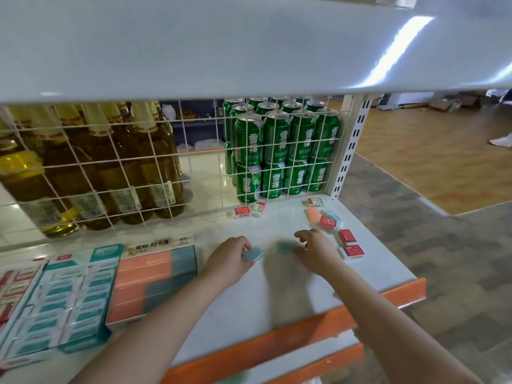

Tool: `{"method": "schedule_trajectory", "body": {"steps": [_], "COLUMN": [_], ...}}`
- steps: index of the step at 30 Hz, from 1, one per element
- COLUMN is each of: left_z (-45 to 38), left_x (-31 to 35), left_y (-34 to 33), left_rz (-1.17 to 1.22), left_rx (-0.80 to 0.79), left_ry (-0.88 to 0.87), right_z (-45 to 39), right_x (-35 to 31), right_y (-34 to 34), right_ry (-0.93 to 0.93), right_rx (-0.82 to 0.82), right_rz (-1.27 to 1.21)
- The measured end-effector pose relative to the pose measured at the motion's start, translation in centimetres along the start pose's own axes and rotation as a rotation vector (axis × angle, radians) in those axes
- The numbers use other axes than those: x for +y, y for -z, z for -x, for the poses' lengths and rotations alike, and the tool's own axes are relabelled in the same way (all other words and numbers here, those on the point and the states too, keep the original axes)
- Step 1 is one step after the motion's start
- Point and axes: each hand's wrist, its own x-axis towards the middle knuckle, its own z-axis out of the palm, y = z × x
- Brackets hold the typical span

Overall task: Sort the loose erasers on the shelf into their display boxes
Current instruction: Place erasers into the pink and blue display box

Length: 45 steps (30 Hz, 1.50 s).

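Observation:
My left hand point(230, 256) grips a blue eraser point(253, 255) just above the white shelf point(277, 295). My right hand point(315, 249) pinches a second, blurred teal eraser point(285, 247) beside it. Loose erasers lie to the right: two red-sleeved ones point(350, 243), a red one point(328, 222) on a small orange and blue pile, and a white one point(314, 202) at the back. Two more point(249, 211) sit by the wire grid. At the left stand three display boxes: orange and teal point(152, 281), teal-sleeved point(72, 297), and red-sleeved point(13, 286).
A white wire grid point(166, 173) closes the back of the shelf, with amber bottles point(110, 162) and green cans point(282, 151) behind it. Another shelf board point(221, 42) hangs low overhead. An orange price rail point(304, 325) runs along the front edge.

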Motion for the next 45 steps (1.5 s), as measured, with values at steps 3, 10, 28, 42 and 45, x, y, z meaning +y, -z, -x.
{"method": "schedule_trajectory", "body": {"steps": [3, 10, 28, 42, 45], "left_z": [0.3, 1.7, 2.1, 3.4, 3.8], "left_x": [-0.2, -0.8, -0.3, -0.1, -0.3], "left_y": [0.0, 0.4, 2.6, 4.8, 5.2], "left_rz": [0.049, 0.074, 0.564, 0.521, 0.488], "left_rx": [-0.002, 0.031, 0.093, 0.069, 0.089], "left_ry": [0.092, 0.127, 0.160, 0.078, 0.078], "right_z": [0.2, 0.8, 2.2, 3.0, 3.0], "right_x": [-0.2, -1.1, -1.3, -2.9, -3.4], "right_y": [0.0, -0.5, 0.0, 0.6, 0.3], "right_ry": [-0.035, -0.092, -0.011, 0.004, 0.011], "right_rx": [-0.047, 0.001, 0.056, -0.005, -0.012], "right_rz": [0.065, -0.035, -0.512, -0.801, -0.781]}}
